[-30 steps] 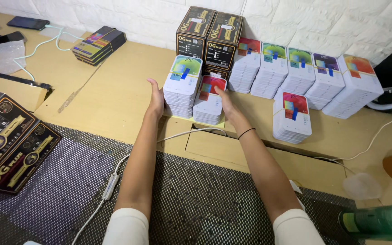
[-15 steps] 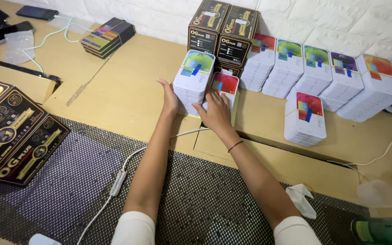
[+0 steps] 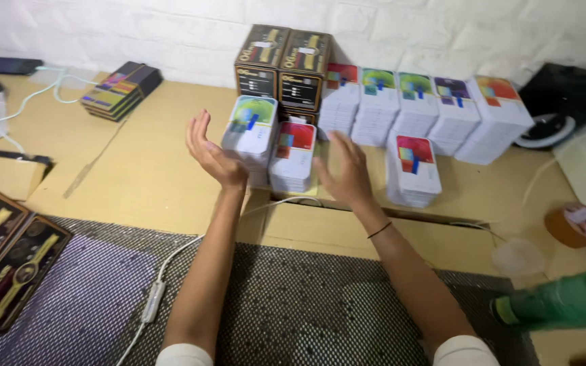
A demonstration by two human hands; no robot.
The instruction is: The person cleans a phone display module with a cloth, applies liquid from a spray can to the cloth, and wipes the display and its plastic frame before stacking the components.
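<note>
We held both hands open either side of two short stacks of small white boxes, as if bracketing them to keep their edges square. Our left hand (image 3: 210, 150) was spread, palm turned inward, just beside the taller stack with the green-topped box (image 3: 251, 134), not clearly touching it. Our right hand (image 3: 346, 171) was spread too, fingers loose, close to the stack with the red-topped box (image 3: 293, 156), holding nothing. Both stacks stood on the cardboard surface (image 3: 150, 176), in front of two dark upright cartons (image 3: 283, 66) against the white wall, beside a row of taller white stacks (image 3: 415, 108). What the boxes and cartons held, we could not tell; all were closed.
</note>
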